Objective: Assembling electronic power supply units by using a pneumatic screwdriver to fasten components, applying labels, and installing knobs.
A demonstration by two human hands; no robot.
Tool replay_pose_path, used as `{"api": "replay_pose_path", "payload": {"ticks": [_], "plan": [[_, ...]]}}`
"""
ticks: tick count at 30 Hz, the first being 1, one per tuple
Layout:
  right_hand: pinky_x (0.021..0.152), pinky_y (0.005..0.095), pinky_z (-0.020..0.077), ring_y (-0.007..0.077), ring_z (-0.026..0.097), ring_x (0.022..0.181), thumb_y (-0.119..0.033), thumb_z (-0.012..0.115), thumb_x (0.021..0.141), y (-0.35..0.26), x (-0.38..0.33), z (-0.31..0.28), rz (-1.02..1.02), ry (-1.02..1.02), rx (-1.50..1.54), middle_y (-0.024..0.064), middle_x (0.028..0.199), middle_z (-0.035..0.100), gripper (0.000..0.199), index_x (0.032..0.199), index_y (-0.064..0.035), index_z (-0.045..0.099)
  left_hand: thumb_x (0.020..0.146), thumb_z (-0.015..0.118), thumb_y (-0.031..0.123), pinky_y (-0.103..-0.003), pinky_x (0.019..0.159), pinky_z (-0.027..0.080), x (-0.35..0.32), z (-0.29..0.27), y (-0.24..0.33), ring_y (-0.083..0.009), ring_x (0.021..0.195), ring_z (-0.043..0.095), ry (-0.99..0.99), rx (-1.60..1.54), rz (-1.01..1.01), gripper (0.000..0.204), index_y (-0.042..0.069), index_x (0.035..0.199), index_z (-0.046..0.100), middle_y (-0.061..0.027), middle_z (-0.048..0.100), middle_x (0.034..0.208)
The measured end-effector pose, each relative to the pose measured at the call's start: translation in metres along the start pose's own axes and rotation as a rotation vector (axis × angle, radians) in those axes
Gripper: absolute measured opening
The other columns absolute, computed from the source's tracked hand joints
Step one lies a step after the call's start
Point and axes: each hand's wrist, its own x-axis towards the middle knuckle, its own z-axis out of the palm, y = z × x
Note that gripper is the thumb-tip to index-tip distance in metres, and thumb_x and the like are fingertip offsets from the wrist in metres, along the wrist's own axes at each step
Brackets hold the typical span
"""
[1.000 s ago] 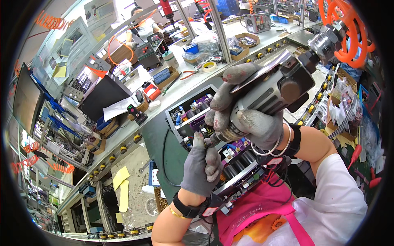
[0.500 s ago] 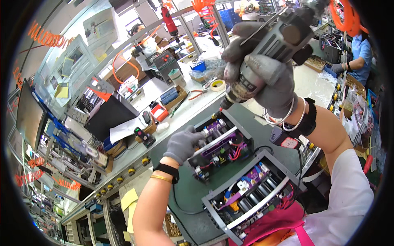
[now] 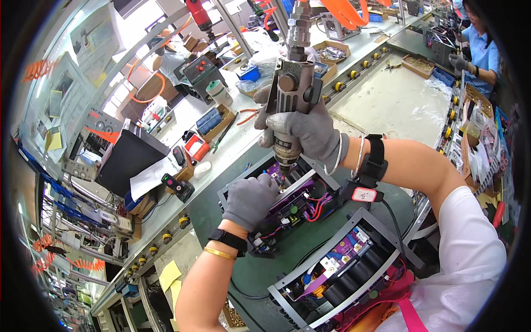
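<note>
Grey knit gloves are worn on the left hand [image 3: 250, 200] and the right hand [image 3: 310, 133]. A black band and gold bangle are seen at the left wrist; silver bangles, a black cabled strap, a white sleeve at the right.

my gloved right hand [image 3: 303, 128] grips a grey electric screwdriver [image 3: 291, 105] upright, tip down on the open metal-framed purple circuit unit [image 3: 287, 200]; my gloved left hand [image 3: 250, 200] rests on that unit's left side.

Your right hand [image 3: 301, 130] swung electric screwdriver [image 3: 290, 105] from tilted to upright, tip now down at open chassis [image 3: 282, 205], looks like touching; left hand [image 3: 250, 200] shifted closer.
</note>
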Motion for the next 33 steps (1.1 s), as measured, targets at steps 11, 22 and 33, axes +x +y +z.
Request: {"api": "replay_pose_path", "payload": {"ticks": [11,22,33], "plan": [[0.056,0.0292,0.0542,0.0146,0.062,0.058,-0.007,0.068,0.072,0.022,0.018,-0.002,0.068,-0.041,-0.207,0.0074,0.076,0.062,0.032,0.100,0.0028,0.058,0.077,0.064,0.026,-0.040,0.056,0.048,0.020,0.007,-0.012,-0.0259,0.069,0.062,0.055,-0.170,-0.176,0.015,0.010,0.078,0.061,-0.0051,0.058,0.078],[0.061,0.0278,0.0519,0.0113,0.060,0.065,-0.011,0.070,0.066,0.054,0.034,-0.023,0.033,-0.057,-0.409,0.0058,0.076,0.062,0.034,0.095,0.0003,0.057,0.082,0.065,0.031,-0.041,0.075,0.049,0.044,0.009,-0.034,-0.0320,0.086,0.062,-0.191,-0.636,-0.358,0.022,0.011,0.092,0.068,-0.0130,0.064,0.091],[0.059,0.0275,0.0505,0.0116,0.060,0.062,-0.013,0.069,0.070,0.057,0.035,-0.017,0.112,0.039,-0.504,0.0055,0.073,0.062,0.031,0.096,-0.0001,0.058,0.084,0.055,0.025,-0.043,0.076,0.051,0.076,0.017,-0.030,-0.0325,0.086,0.065,-0.310,-0.448,-0.339,0.023,0.012,0.096,0.070,-0.0152,0.067,0.093]]}}
